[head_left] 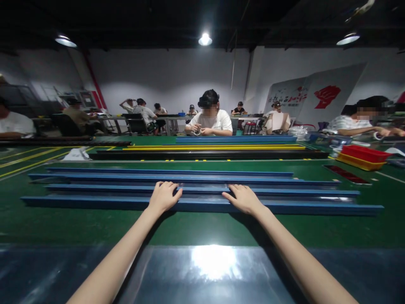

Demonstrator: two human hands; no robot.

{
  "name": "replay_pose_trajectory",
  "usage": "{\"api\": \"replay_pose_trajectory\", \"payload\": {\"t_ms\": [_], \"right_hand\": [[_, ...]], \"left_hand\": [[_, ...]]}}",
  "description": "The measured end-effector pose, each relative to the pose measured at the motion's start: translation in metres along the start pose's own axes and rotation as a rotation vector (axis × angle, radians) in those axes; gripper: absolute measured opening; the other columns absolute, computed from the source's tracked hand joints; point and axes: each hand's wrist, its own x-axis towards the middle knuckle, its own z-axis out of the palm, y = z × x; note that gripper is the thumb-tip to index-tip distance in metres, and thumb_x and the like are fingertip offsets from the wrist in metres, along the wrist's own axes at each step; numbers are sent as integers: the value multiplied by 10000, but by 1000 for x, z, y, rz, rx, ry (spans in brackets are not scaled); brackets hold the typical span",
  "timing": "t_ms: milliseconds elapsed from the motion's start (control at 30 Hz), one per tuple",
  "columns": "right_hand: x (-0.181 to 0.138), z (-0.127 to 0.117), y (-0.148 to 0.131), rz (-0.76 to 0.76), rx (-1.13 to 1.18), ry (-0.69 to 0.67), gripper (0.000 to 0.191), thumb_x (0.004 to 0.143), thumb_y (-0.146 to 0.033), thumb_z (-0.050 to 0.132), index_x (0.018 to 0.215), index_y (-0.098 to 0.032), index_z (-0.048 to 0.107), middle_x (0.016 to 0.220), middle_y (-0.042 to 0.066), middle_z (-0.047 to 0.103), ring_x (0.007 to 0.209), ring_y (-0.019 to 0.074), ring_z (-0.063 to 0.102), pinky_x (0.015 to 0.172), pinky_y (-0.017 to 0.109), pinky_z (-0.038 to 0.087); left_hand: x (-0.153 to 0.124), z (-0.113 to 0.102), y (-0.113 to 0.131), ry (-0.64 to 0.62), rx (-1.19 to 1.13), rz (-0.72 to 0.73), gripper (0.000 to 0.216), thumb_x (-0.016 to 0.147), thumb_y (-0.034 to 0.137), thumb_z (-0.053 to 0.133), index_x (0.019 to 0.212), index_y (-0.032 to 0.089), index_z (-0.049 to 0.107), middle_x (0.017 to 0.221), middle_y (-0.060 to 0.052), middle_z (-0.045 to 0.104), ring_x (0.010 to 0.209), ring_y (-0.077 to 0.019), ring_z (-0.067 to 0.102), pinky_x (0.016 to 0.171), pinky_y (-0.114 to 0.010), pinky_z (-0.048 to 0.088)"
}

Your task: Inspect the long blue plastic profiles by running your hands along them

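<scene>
Several long blue channel strips (95, 202) lie side by side across the green table (63, 223) in front of me. My left hand (163, 196) rests palm down on the nearest strips, fingers stretched forward over them. My right hand (243, 197) lies likewise on the same strips, a little to the right, fingers flat and pointing left-forward. Neither hand has its fingers wrapped round a strip.
Black, yellow and blue strips (209, 148) lie farther back. Red and yellow trays (363, 156) stand at the right. A person in a white shirt (210, 120) sits opposite; other people sit at the left, right and back tables. A glossy dark sheet (209, 270) covers the near edge.
</scene>
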Motion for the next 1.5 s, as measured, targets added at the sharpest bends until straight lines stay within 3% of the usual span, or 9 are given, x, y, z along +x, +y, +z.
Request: {"api": "replay_pose_trajectory", "payload": {"t_ms": [167,467,933,1267,1500], "right_hand": [[16,-6,4,-23,-70,-15,504,884,-526,232,920,-156,572,922,118,652,856,226,593,709,299,366],[53,11,18,-80,-99,126,447,907,-452,231,805,-167,561,777,82,630,758,204,579,682,292,354],[79,25,13,-35,-121,193,387,885,-386,296,875,-149,602,822,110,652,774,220,584,702,315,375],[81,11,4,51,-116,54,344,880,-327,295,849,-165,597,834,87,633,796,194,559,725,288,344],[73,10,0,62,-99,163,343,888,-297,279,827,-162,589,851,86,599,828,180,518,743,266,324]], "left_hand": [[13,6,-5,-35,6,-27,406,870,404,306,905,170,636,927,-72,666,897,-212,581,809,-359,366],[41,16,-14,-54,11,-90,337,854,353,357,882,159,631,872,-76,650,863,-211,567,789,-338,386],[58,19,-33,-99,-34,-66,291,828,324,395,897,149,616,882,-103,622,881,-238,537,802,-369,388],[59,22,-38,-113,-43,-43,306,841,319,358,921,151,601,916,-111,605,891,-249,524,820,-375,388],[58,19,-33,-105,3,-30,305,849,302,336,903,152,596,887,-102,608,856,-236,533,794,-356,395]]}}
